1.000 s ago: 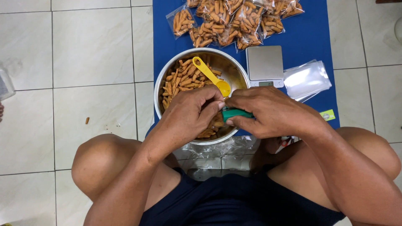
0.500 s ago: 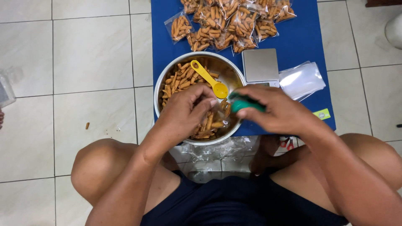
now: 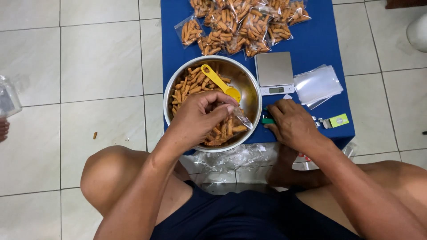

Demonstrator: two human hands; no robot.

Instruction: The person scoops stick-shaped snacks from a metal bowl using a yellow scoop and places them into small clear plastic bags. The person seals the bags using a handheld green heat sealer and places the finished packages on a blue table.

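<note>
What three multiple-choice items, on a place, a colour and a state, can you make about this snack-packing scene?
1. Where does the digital scale stand?
A. on the blue mat, right of the bowl
B. inside the bowl
C. on the white tiles

2. What colour is the scoop in the steel bowl?
A. red
B. yellow
C. white

3. What is the left hand doing?
A. resting on a knee
B. lying flat on the tiles
C. holding a small clear bag over the bowl

Answers: 1 A, it sits on the blue mat; 2 B, it is plainly yellow; 3 C, fingers pinch the bag above the snacks.
</note>
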